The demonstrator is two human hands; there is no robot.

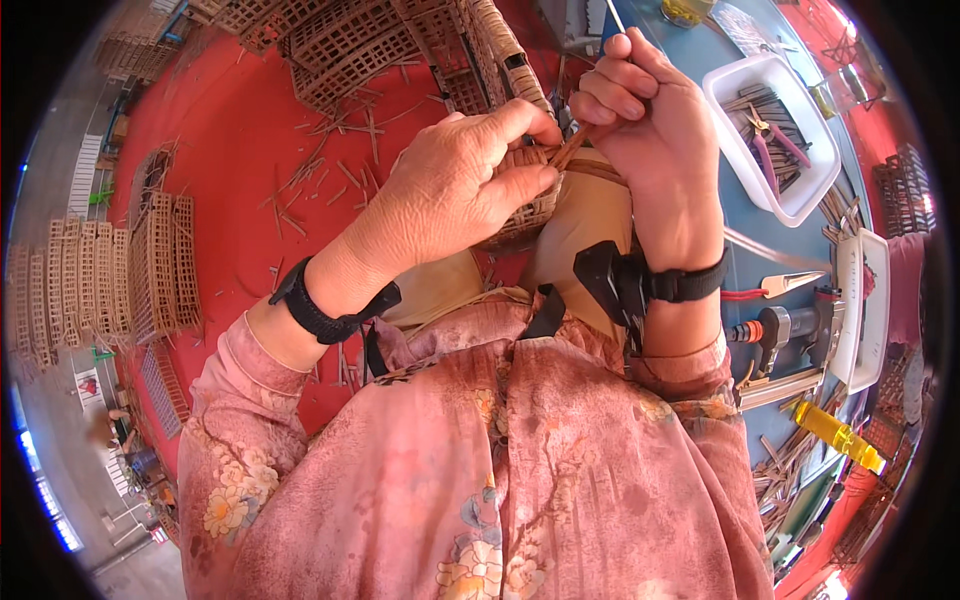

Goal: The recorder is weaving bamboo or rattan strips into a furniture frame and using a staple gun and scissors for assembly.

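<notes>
A brown woven basket [525, 225] rests at my lap, its wrapped rim [512, 62] running up and away. My left hand [455, 185] pinches the rim at its near corner, thumb on the near side and fingers over the far side. A brown flat weaving strip [570, 150] comes off that corner toward my right hand [640, 115]. The right hand is closed in a fist just right of the rim, with the strip running into its fingers. Above this fist a thin pale rod [614, 14] sticks up; whether I hold it too is unclear.
On the blue table [745, 255] at right stand a white tray [780, 205] with pliers [768, 150] and dark strips, a power tool [790, 330] and a yellow bottle [838, 435]. Woven panels [85, 280] stand stacked at left. Strip scraps litter the red floor [235, 200].
</notes>
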